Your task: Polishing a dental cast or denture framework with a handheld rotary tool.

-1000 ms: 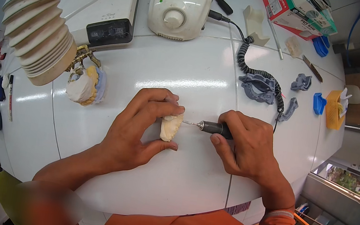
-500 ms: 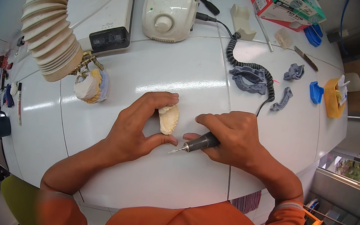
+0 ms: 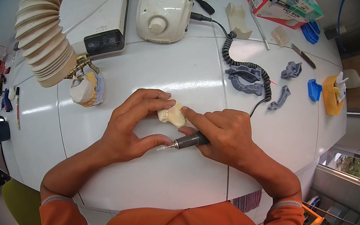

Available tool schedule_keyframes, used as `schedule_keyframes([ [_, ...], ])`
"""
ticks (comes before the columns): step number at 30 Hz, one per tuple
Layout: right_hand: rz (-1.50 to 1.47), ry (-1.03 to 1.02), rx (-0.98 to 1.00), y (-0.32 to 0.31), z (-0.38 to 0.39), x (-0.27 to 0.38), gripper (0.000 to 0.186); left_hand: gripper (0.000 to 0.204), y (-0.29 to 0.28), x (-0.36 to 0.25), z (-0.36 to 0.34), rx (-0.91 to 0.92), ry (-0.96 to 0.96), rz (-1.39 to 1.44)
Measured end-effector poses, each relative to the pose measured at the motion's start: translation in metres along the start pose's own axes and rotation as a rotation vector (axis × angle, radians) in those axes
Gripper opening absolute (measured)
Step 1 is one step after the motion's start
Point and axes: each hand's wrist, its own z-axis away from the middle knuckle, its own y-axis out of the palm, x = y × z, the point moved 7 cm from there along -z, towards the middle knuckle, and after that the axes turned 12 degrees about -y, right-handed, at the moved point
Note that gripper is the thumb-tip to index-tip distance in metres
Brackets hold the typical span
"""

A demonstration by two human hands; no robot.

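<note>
Both hands meet on a small cast, tool tip turned away.

The right hand (image 3: 225, 135) grips the tool (image 3: 190, 140), its tip pointing to 8 o'clock. The left hand (image 3: 134, 127) pinches the cast (image 3: 172, 115); the right forefinger seems to touch it. The bare table (image 3: 158, 72) lies at 12 o'clock.

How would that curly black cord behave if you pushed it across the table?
The coiled black cord would probably flex and spring back rather than slide stiffly, since its loops lie bent. It looks light, but one end plugs into the white control box, so it would likely tug and swing, not roll.
</note>
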Motion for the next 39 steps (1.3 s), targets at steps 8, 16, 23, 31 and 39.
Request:
schedule_keyframes([
  [8, 0.083, -0.034, 0.085, 0.003, 0.006, -0.014, 0.059, 0.044, 0.004, 0.001, 0.005, 0.03, -0.001, -0.166],
  [16, -0.041, 0.047, 0.091, -0.026, 0.019, -0.025, 0.047, 0.05, 0.007, -0.002, 0.004, 0.046, -0.018, -0.076],
  [23, 0.092, 0.067, 0.105, -0.029, 0.036, -0.02, 0.04, 0.073, 0.011, -0.016, -0.004, 0.01, 0.008, -0.332],
  [31, 0.193, -0.025, 0.062, -0.017, 0.033, -0.01, 0.044, 0.075, 0.008, -0.007, 0.0, -0.084, -0.019, -0.29],
  [39, 0.248, -0.113, -0.011, -0.013, 0.033, -0.005, 0.053, 0.078, 0.005, -0.006, 0.004, -0.111, -0.036, -0.319],
])
